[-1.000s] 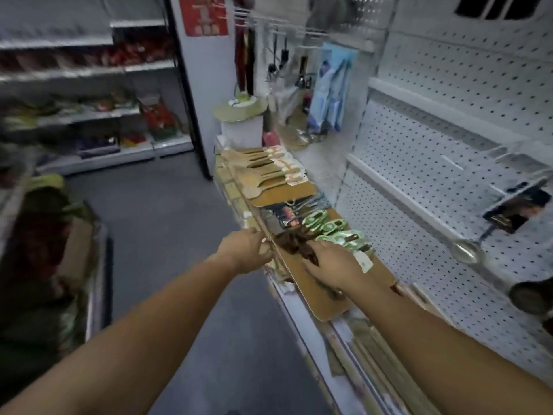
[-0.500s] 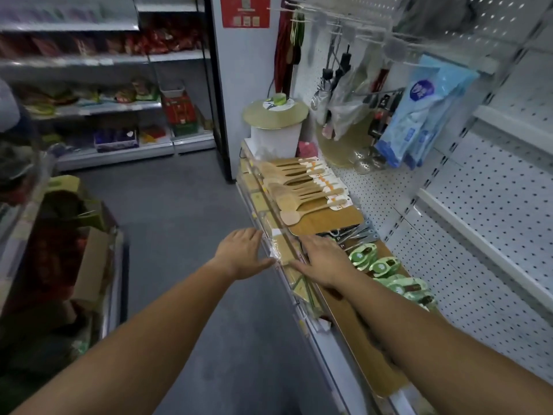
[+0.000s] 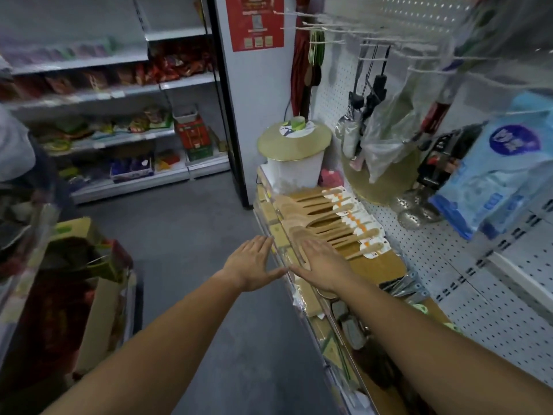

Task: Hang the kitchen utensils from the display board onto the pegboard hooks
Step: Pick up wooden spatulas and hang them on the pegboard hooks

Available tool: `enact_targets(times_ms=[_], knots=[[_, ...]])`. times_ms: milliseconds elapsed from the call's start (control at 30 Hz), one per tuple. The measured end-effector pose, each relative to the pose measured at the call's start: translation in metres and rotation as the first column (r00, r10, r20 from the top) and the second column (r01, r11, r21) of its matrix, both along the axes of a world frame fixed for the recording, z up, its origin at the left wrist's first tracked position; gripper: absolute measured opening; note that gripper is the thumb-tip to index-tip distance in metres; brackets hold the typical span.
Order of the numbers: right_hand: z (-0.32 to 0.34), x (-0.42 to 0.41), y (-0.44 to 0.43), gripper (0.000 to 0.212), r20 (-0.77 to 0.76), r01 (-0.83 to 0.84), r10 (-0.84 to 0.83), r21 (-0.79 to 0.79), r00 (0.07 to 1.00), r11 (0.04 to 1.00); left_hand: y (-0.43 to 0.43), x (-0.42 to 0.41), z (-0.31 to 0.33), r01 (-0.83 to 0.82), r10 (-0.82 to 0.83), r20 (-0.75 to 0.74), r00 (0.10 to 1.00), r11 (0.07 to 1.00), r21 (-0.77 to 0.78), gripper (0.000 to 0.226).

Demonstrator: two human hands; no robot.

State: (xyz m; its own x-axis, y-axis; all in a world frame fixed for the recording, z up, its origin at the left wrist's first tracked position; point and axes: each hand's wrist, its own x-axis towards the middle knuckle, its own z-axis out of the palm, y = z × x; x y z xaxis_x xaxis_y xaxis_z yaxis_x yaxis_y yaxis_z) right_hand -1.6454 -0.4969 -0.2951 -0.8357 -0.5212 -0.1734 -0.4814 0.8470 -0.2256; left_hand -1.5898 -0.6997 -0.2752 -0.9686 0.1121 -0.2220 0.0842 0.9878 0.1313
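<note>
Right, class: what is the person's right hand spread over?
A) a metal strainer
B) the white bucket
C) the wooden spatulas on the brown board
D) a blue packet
C: the right hand, flat and empty, covers the near end of the wooden spatulas laid on the brown board.

A white bucket under a round golden lid stands below a red poster. Shelves of packaged snacks line the far side of the grey floor.

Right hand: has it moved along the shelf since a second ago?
Yes. The right hand has gone forward along the display board, from its near end up to the wooden spatulas, nearer the white bucket.
</note>
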Motion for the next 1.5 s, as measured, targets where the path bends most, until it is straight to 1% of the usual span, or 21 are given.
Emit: enact_targets(times_ms=[100, 200, 333, 433, 567, 667, 767, 833, 933, 1000, 1067, 1200, 1300, 1400, 1500], knots=[[-0.004, -0.034, -0.016, 0.089, -0.008, 0.037, -0.037, -0.010, 0.999, 0.999, -0.014, -0.043, 0.001, 0.011, -0.011, -0.026, 1.000, 1.000, 0.011, 0.094], [-0.013, -0.067, -0.025, 0.084, 0.005, 0.087, -0.087, -0.005, 0.996, 0.996, -0.028, -0.089, -0.009, 0.066, -0.066, -0.010, 0.998, 0.998, 0.010, 0.091], [-0.031, -0.104, -0.035, 0.084, 0.026, 0.223, -0.224, 0.034, 0.974, 0.974, -0.044, -0.153, -0.032, 0.165, -0.165, 0.031, 0.986, 0.986, 0.013, 0.093], [-0.045, -0.118, -0.050, 0.078, 0.048, 0.323, -0.324, 0.022, 0.945, 0.946, -0.056, -0.197, -0.055, 0.264, -0.266, 0.054, 0.963, 0.964, 0.034, 0.089], [-0.070, -0.120, -0.061, 0.079, 0.141, 0.499, -0.503, 0.070, 0.852, 0.864, -0.058, -0.235, -0.080, 0.405, -0.406, 0.110, 0.907, 0.914, 0.034, 0.085], [-0.091, -0.114, -0.057, 0.077, 0.203, 0.606, -0.606, 0.070, 0.769, 0.792, -0.049, -0.257, -0.101, 0.491, -0.488, 0.166, 0.857, 0.871, 0.021, 0.086], [-0.108, -0.107, -0.047, 0.076, 0.267, 0.683, -0.677, 0.082, 0.686, 0.726, -0.026, -0.264, -0.121, 0.553, -0.543, 0.223, 0.810, 0.833, 0.017, 0.086], [-0.119, -0.106, -0.038, 0.074, 0.289, 0.716, -0.706, 0.088, 0.647, 0.693, -0.008, -0.267, -0.131, 0.587, -0.573, 0.232, 0.786, 0.810, 0.012, 0.083], [-0.132, -0.111, -0.022, 0.071, 0.304, 0.753, -0.733, 0.071, 0.608, 0.654, 0.014, -0.271, -0.146, 0.599, -0.588, 0.221, 0.778, 0.800, 0.021, 0.077], [-0.139, -0.113, -0.012, 0.069, 0.304, 0.794, -0.766, 0.049, 0.566, 0.606, 0.026, -0.275, -0.157, 0.607, -0.596, 0.219, 0.772, 0.794, 0.022, 0.075], [-0.151, -0.110, -0.008, 0.067, 0.345, 0.828, -0.784, 0.035, 0.516, 0.560, 0.034, -0.280, -0.170, 0.599, -0.590, 0.222, 0.777, 0.800, 0.029, 0.077], [-0.193, -0.106, -0.005, 0.063, 0.418, 0.853, -0.796, 0.086, 0.438, 0.515, 0.051, -0.295, -0.206, 0.594, -0.591, 0.180, 0.786, 0.803, 0.041, 0.077], [-0.226, -0.111, 0.000, 0.057, 0.427, 0.887, -0.823, 0.093, 0.374, 0.451, 0.067, -0.315, -0.238, 0.604, -0.601, 0.145, 0.786, 0.796, 0.027, 0.067], [-0.248, -0.131, 0.009, 0.053, 0.416, 0.931, -0.863, 0.093, 0.286, 0.353, 0.088, -0.339, -0.263, 0.578, -0.587, 0.107, 0.803, 0.810, 0.102, 0.054], [-0.265, -0.159, 0.022, 0.047, 0.386, 0.955, -0.891, 0.072, 0.239, 0.287, 0.111, -0.359, -0.283, 0.588, -0.607, 0.094, 0.789, 0.791, 0.167, 0.048]])
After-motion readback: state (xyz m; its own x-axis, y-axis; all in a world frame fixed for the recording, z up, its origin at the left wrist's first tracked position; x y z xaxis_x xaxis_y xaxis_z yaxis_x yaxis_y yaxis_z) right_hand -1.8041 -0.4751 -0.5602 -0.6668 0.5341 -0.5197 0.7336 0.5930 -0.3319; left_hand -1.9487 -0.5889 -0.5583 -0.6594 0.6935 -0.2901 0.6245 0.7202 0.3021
